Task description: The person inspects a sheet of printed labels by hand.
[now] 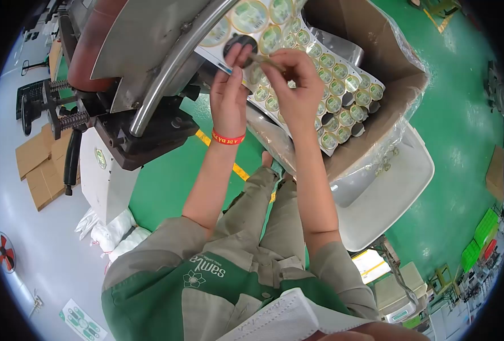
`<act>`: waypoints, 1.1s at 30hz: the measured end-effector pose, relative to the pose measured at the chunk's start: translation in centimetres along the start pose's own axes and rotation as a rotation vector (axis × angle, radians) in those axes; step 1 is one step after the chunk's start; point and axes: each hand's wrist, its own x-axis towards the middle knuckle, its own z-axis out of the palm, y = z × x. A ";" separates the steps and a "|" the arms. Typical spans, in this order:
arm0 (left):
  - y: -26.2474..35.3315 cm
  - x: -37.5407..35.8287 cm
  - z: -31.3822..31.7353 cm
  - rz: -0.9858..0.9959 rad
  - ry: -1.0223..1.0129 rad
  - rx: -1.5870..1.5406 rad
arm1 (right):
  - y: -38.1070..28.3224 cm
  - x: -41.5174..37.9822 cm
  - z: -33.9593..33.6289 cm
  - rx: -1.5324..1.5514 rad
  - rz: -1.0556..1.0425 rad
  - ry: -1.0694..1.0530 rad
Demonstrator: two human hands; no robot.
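left hand point(229, 94): red wristband, fingers pinching the sticker sheet's edge
right hand point(294, 85): fingertips closed on a small round sticker point(258, 58)
sticker sheet point(331, 85): rows of round labels, over the cardboard box point(377, 34)
machine point(144, 62): left, beyond the hands

you're on a factory floor: green painted floor point(166, 182) with a yellow line point(237, 167), a heavy metal machine point(144, 62), a lined cardboard box point(377, 34), and sheets of round labels point(331, 79).
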 end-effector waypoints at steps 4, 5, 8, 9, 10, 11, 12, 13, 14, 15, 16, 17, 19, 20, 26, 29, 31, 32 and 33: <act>0.1 -0.4 0.0 -0.033 0.050 -0.170 | -1.3 0.4 -1.2 0.269 0.300 0.070; 0.4 -0.5 0.1 -0.054 0.065 -0.166 | -1.4 0.5 -1.3 0.276 0.324 0.068; 0.2 -0.1 -0.2 -0.018 0.057 -0.205 | -1.2 0.5 -1.0 0.246 0.248 0.065; 0.2 0.1 -0.2 -0.014 0.066 -0.191 | -1.5 0.6 -1.0 0.234 0.229 0.053; 0.3 0.1 -0.1 -0.013 0.067 -0.188 | -2.0 0.6 -1.1 0.192 0.245 0.033; 0.3 0.2 -0.1 -0.013 0.068 -0.184 | -2.1 0.5 -1.1 0.193 0.246 0.032; 0.4 0.1 -0.2 -0.014 0.070 -0.183 | -2.1 0.3 -1.0 0.201 0.242 0.038; 0.4 0.0 -0.3 -0.028 0.060 -0.187 | -2.1 0.1 -1.0 0.208 0.238 0.045; 0.5 -0.1 -0.3 -0.042 0.049 -0.192 | -2.2 0.0 -0.9 0.219 0.233 0.054; 0.5 -0.1 -0.3 -0.043 0.050 -0.192 | -2.1 -0.1 -0.9 0.218 0.234 0.054; 0.6 -0.1 -0.1 -0.038 0.049 -0.190 | -2.1 -0.1 -0.8 0.232 0.207 0.071; 0.6 -0.1 -0.1 -0.033 0.048 -0.189 | -2.1 -0.1 -0.8 0.245 0.180 0.088; 0.5 0.0 -0.2 -0.034 0.051 -0.192 | -2.4 -0.1 -1.2 0.229 0.218 0.078; 0.5 0.0 -0.3 -0.035 0.054 -0.194 | -2.4 -0.1 -1.2 0.251 0.199 0.091; 0.2 -0.1 -0.8 -0.053 0.034 -0.151 | -1.7 0.2 -0.9 0.174 0.168 0.020; 0.4 -0.1 -0.5 -0.048 0.013 -0.118 | -2.1 0.7 -0.2 0.160 0.196 -0.109; 0.4 0.2 -0.6 -0.045 -0.007 -0.114 | -2.1 1.2 0.4 -0.103 0.053 -0.177; 0.3 0.3 -0.7 -0.044 -0.008 -0.113 | -1.7 1.4 0.6 -0.145 0.016 -0.190; 0.2 0.3 -0.8 -0.040 -0.018 -0.078 | -1.8 1.3 0.6 -0.144 0.016 -0.191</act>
